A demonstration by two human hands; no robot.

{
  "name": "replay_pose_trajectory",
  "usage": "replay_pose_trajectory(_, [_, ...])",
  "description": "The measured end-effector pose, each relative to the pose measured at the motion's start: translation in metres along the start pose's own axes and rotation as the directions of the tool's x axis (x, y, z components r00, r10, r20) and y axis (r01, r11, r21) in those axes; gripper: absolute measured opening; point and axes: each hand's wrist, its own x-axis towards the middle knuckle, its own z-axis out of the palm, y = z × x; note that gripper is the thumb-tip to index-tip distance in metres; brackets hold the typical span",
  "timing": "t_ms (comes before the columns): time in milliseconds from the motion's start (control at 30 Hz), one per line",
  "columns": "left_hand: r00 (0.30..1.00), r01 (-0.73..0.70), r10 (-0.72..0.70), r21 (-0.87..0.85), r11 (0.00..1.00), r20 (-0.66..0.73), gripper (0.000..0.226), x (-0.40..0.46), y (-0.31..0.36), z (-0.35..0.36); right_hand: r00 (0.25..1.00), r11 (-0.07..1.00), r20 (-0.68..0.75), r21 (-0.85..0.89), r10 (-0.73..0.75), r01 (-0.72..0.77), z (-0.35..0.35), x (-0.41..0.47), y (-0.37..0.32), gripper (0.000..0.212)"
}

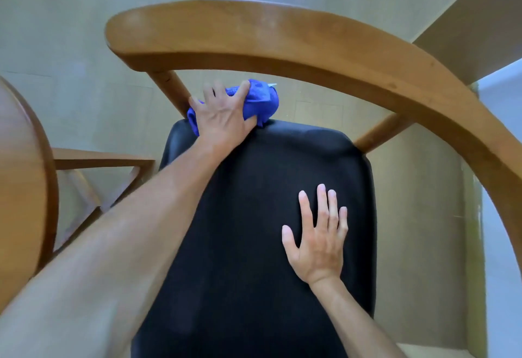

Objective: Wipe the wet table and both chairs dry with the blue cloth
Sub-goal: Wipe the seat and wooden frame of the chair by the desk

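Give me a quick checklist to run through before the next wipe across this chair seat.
1. Blue cloth gripped in left hand: ok.
2. Cloth touching the black seat at its far edge: ok.
3. Right hand flat on the seat, bracing: ok.
4. Wiping path clear: not ok, right hand lies on it.
5. Seat wet or dry: cannot tell.
6. Curved wooden backrest wiped: cannot tell.

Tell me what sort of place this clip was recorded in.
Probably a home dining area: a wooden armchair with a black padded seat and curved backrest rail, a round wooden table's edge at left, and a pale tiled floor beneath.
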Motion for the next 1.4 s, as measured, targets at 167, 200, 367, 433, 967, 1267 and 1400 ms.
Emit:
replay_pose_trajectory(167, [0.979,-0.202,0.204,0.080,0.976,-0.027,0.062,-0.061,-0.015,-0.008,1.000,1.000,0.008,0.004,0.005,-0.005,-0.001,0.001,0.001,0.067])
replay_pose_trajectory(200, [0.968,-0.243,0.246,0.076,0.967,-0.040,0.063,-0.091,-0.020,-0.009,1.000,1.000,0.016,0.004,0.004,-0.004,-0.002,0.001,0.001,0.067])
replay_pose_trajectory(367, [0.868,-0.488,0.484,0.016,0.872,0.106,0.073,-0.257,-0.048,-0.002,0.999,1.000,0.043,0.001,0.008,-0.008,-0.004,0.001,0.000,0.066])
replay_pose_trajectory(433, [0.778,-0.612,0.605,-0.014,0.791,0.167,0.062,-0.312,-0.061,0.002,0.999,1.000,0.048,0.002,0.016,-0.016,-0.007,0.001,-0.001,0.065])
replay_pose_trajectory(967, [0.975,-0.194,0.195,-0.019,0.981,0.110,0.066,-0.228,-0.089,-0.015,0.993,1.000,0.116,0.025,0.012,-0.015,-0.013,0.000,-0.001,0.065])
replay_pose_trajectory(1267, [0.662,-0.599,0.613,-0.187,0.779,0.432,0.063,-0.310,-0.051,-0.028,0.935,0.968,0.324,0.241,-0.145,0.067,-0.076,0.003,-0.029,0.057])
replay_pose_trajectory(1400, [0.896,0.032,0.226,-0.564,0.825,0.381,0.031,-0.288,-0.088,-0.052,0.703,0.733,0.268,0.437,-0.659,0.520,-0.104,-0.051,-0.072,0.051])
